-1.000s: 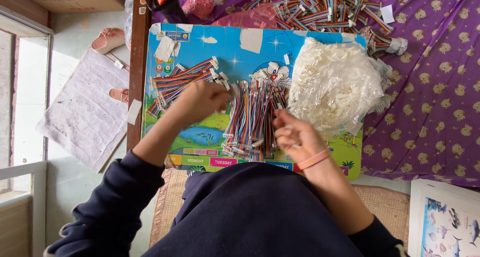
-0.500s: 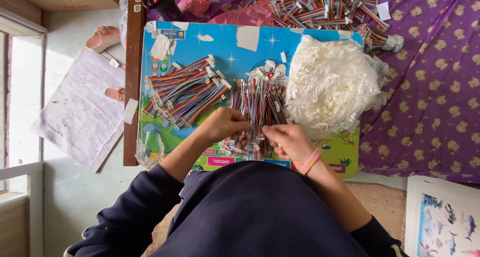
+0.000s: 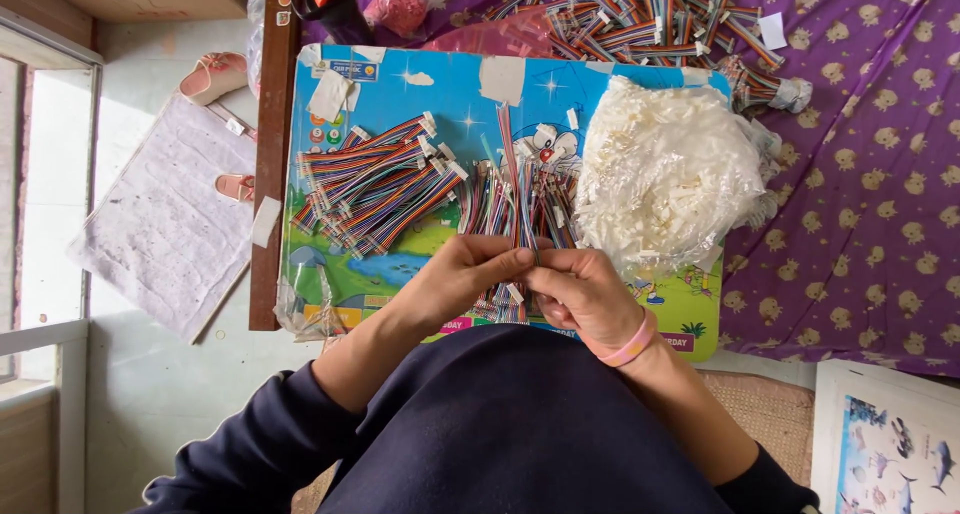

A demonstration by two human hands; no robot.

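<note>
Rainbow-striped ribbon cables point(image 3: 375, 189) on a bright blue cartoon board point(image 3: 450, 84). White connectors point(image 3: 665, 174) alongside; purple cloth point(image 3: 860, 174) w/ pale animal print, pink wristband point(image 3: 632, 346).

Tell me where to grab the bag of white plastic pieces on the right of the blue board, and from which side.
Take the clear bag of white pieces with the right hand at its bunched plastic on the far right edge, coming from the right. It is a loose, soft heap, so pinching the middle would probably only shift pieces. The left side borders the loose wires.
</note>
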